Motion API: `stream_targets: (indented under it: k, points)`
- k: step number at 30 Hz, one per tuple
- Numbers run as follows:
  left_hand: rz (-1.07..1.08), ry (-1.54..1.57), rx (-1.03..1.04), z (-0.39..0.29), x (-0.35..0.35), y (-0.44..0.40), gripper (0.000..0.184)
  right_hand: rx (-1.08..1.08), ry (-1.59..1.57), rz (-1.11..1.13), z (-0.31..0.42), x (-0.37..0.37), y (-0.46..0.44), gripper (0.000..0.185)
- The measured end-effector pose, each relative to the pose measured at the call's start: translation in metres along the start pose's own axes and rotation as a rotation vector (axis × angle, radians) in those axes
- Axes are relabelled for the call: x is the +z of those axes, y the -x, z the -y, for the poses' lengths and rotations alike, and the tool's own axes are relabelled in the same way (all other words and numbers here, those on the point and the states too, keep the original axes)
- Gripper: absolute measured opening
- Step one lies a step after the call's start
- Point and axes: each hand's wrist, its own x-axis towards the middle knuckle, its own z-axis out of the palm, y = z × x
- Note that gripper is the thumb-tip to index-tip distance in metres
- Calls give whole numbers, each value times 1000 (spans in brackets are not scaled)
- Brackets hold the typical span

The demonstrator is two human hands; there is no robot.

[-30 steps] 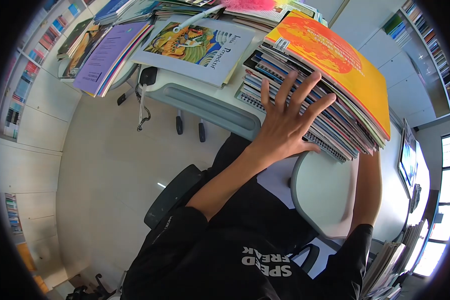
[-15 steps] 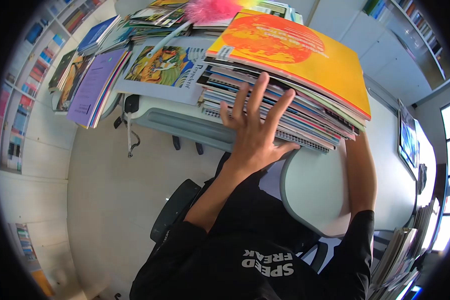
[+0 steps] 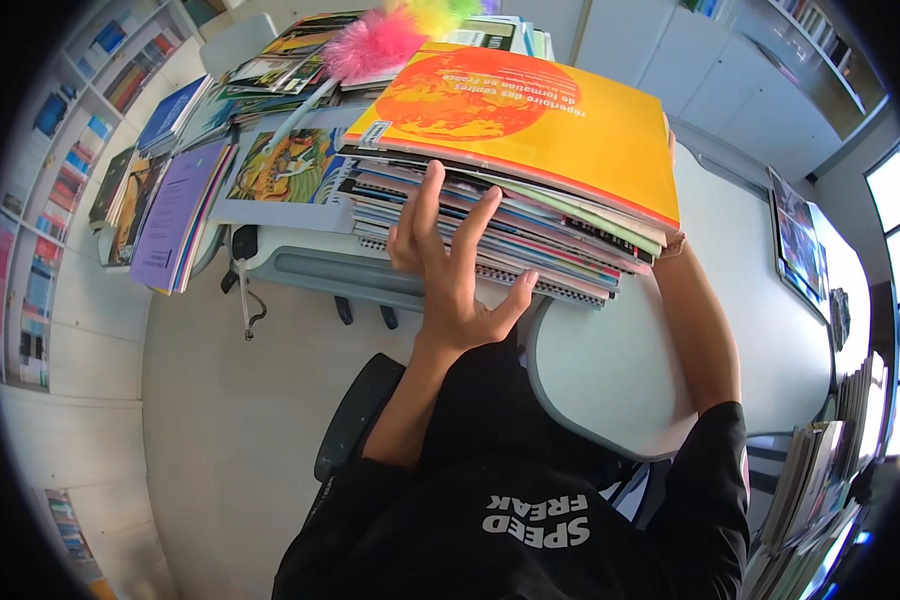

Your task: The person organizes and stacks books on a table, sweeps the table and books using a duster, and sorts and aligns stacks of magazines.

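A thick stack of books and booklets (image 3: 530, 225) sits at the table's near edge, some spiral-bound. On top lies a yellow-orange book (image 3: 610, 130) with a large orange circle. My left hand (image 3: 455, 265) is at the stack's near side, fingers spread and fingertips against the layered edges, thumb pointing right. My right hand (image 3: 672, 248) reaches around the stack's right end. Its fingers are mostly hidden behind the books, so I cannot see how they are bent.
A pink and rainbow feather duster (image 3: 375, 45) lies across a large picture book (image 3: 285, 175) left of the stack. Purple-covered books (image 3: 178, 220) overhang the table's left end. A framed picture (image 3: 798, 235) lies at the right. Bookshelves (image 3: 55, 200) line the left wall.
The stack has shifted left along the table, with both hands moving alongside it. My left fingers have bent a little more. The camera view has also turned slightly.
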Motion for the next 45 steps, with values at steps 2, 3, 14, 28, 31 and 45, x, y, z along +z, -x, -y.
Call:
stream_targets:
  k: [2, 3, 14, 28, 31, 45]
  points:
    - [15, -5, -22, 0, -4, 0, 81, 78, -135, 28, 21, -1, 3, 57]
    - [23, -10, -34, 0, -7, 1, 82, 95, -178, 42, 24, 0, 5, 57]
    - [-237, 334, -706, 15, -30, 16, 91, 435, -369, 195, 20, -27, -2, 62]
    - [-96, 322, -497, 21, -29, 2, 95, 192, 129, 407, 88, -45, 8, 64]
    - [-31, 264, -491, 33, -29, -5, 94, 362, 109, 341, 94, -48, 25, 67]
    - [93, 759, -703, 137, 9, -52, 73, 1085, -459, -271, 164, -43, 49, 86]
